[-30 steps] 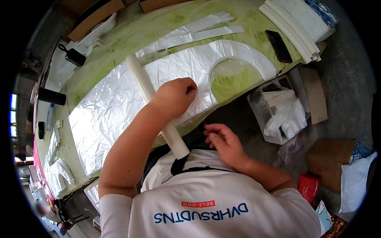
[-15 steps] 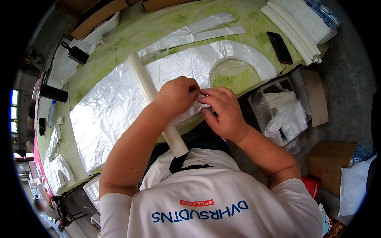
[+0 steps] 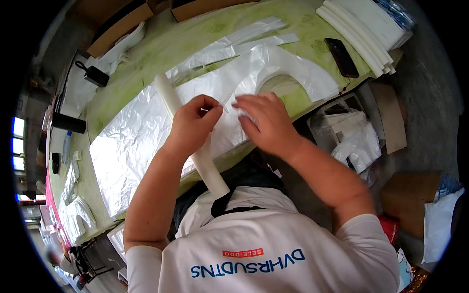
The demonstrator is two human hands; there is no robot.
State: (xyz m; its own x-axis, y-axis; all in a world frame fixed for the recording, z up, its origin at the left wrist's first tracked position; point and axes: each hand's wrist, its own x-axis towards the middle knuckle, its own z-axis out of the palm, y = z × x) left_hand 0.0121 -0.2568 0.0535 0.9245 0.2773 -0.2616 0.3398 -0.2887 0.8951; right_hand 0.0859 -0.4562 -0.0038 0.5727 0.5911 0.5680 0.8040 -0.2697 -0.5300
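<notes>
A stack of thin white plastic bags (image 3: 132, 136) lies flat before me, with a rounded cut-out at its right end. My left hand (image 3: 195, 122) is closed in a pinch over the middle of the stack, thumb against forefinger at the film. To its right, my right hand (image 3: 268, 119) is slightly blurred, its fingers curled on the raised, creased film beside the cut-out. A white roll (image 3: 210, 171) lies slantwise across the bags, passing under my left hand and wrist; its near end reaches my waist.
Folded plastic strips (image 3: 239, 41) lie beyond the bags on the green patterned cloth (image 3: 312, 31). A phone (image 3: 342, 57) and several white rolls (image 3: 354, 36) are at the far right. Below the table's right edge stands a bin of plastic scraps (image 3: 356, 139). A black cylinder (image 3: 68, 123) is at left.
My hands have come apart, the left moving left and toward me. Film near the cut-out has lifted and shifted, narrowing the opening.
</notes>
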